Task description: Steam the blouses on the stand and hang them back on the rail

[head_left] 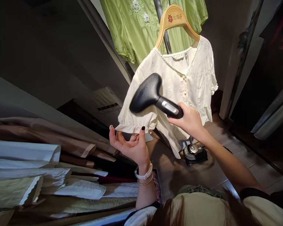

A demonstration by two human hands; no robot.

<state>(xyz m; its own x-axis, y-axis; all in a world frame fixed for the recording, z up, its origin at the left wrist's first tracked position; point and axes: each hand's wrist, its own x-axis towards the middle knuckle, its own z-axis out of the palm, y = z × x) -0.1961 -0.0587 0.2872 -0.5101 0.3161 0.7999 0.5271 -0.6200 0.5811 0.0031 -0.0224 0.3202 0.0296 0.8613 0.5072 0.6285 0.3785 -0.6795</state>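
Head view looks down on a cream blouse [191,78] hung on a wooden hanger [176,22], and everything else sits around it. The right hand [190,121] is closed round the handle of a black garment steamer [147,93], whose head lies against the blouse's sleeve, left of the button line. Below that sleeve the left hand [132,146] is turned palm up, thumb pinching the gathered sleeve cuff [134,127] against the fingers and pulling it out and down.

The step in hand looks like steaming the sleeve with the fabric stretched flat. As I judge it, a further pass calls for the cuff held taut and the fingers clear of the steam face, which is hidden from view.

Behind the blouse hangs a green garment [132,28]. Under its hem, on the floor, stands the steamer base [194,153]. Well left of the blouse lies a stack of folded clothes [37,175].
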